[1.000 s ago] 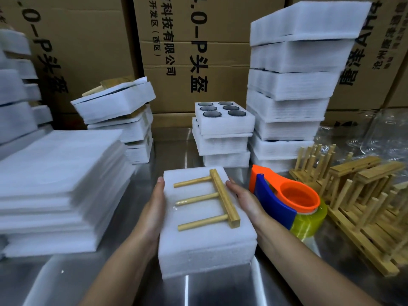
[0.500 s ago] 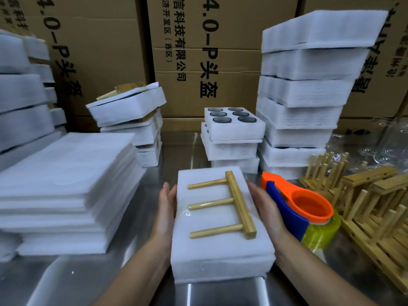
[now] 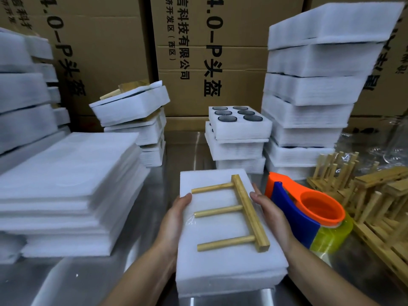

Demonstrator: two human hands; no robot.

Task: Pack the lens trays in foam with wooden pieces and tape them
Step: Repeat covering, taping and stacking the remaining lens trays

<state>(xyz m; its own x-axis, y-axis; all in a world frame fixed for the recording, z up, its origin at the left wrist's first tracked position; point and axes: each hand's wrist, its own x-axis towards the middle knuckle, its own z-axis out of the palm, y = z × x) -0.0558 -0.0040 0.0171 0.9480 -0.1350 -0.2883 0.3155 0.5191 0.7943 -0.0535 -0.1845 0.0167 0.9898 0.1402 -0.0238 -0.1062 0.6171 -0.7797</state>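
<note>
The left hand [image 3: 174, 219] grips the left long edge of the foam pack [image 3: 229, 268], thumb on top and fingers curled under. The right hand [image 3: 271, 215] clamps the opposite edge the same way, thumb tip just beside the wooden piece [image 3: 249, 213]. That piece lies flat on the pack's top: a square bamboo bar with three round pegs pointing left, and a wrinkle of clear film at the middle peg's tip.

The pack is two soft, fibrous white slabs, one on the other, over the near part of the steel table [image 3: 77, 281]; whether it rests there I cannot tell. Just right of it stands a tape dispenser [image 3: 309, 215], orange and blue plastic, holding a yellowish clear roll. Bare steel runs on the left as far as a stack of thin foam sheets [image 3: 70, 184].

Behind the pack, an open lens tray [image 3: 240, 122] with six dark round lenses tops a short pile, between leaning taped packs [image 3: 136, 120] and a tall foam stack [image 3: 313, 96]. Bamboo racks [image 3: 375, 202] crowd the right edge. Cardboard boxes [image 3: 231, 40] at the back read "4.0-P头盔" and "科技有限公司".
</note>
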